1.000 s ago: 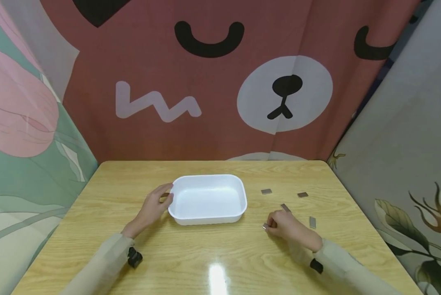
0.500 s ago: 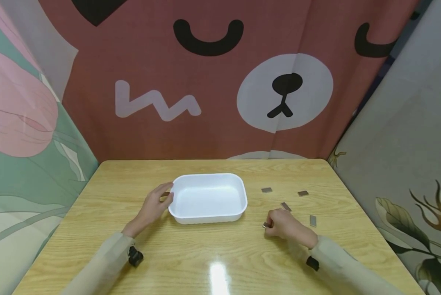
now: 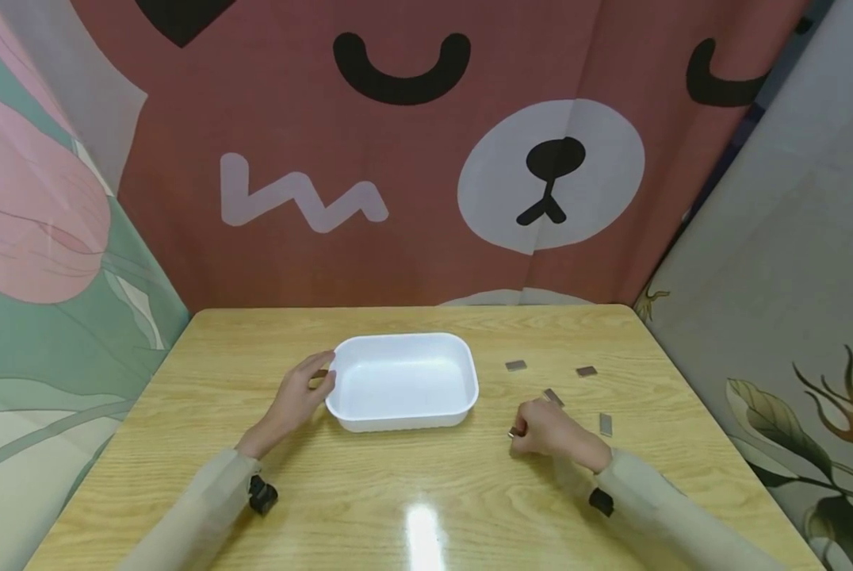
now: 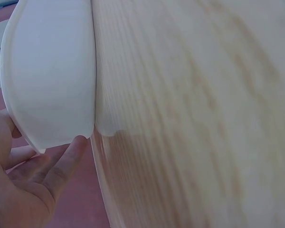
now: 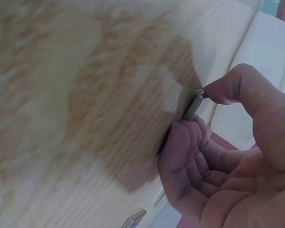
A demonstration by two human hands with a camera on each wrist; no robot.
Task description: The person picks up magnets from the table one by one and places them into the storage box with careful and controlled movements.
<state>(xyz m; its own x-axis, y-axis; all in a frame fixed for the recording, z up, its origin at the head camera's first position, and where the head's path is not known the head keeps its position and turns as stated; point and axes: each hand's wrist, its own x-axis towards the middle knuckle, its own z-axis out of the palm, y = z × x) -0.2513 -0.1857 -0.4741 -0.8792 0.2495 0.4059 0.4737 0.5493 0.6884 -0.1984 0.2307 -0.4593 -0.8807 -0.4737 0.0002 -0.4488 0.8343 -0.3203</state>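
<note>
On the table, a white plastic tray has a bare inside. My left hand rests at its left end, fingers touching the outer wall in the left wrist view. To the tray's right, my right hand is low over the table. Between its thumb and fingertips it pinches a small flat metal piece, tilted on edge close to the wood; whether it touches the wood I cannot tell. Similar rectangular pieces lie around it: one metal piece just behind the hand, another grey metal piece to its right.
Farther back lie two more flat pieces, a grey metal piece and a darker metal piece. The wooden table ends at a brown bear-print curtain. Printed cloth hangs on both sides.
The right hand has closed slightly more around the small metal piece, its wrist shifting a little left. The left hand and tray stay in place; the view tips slightly.
</note>
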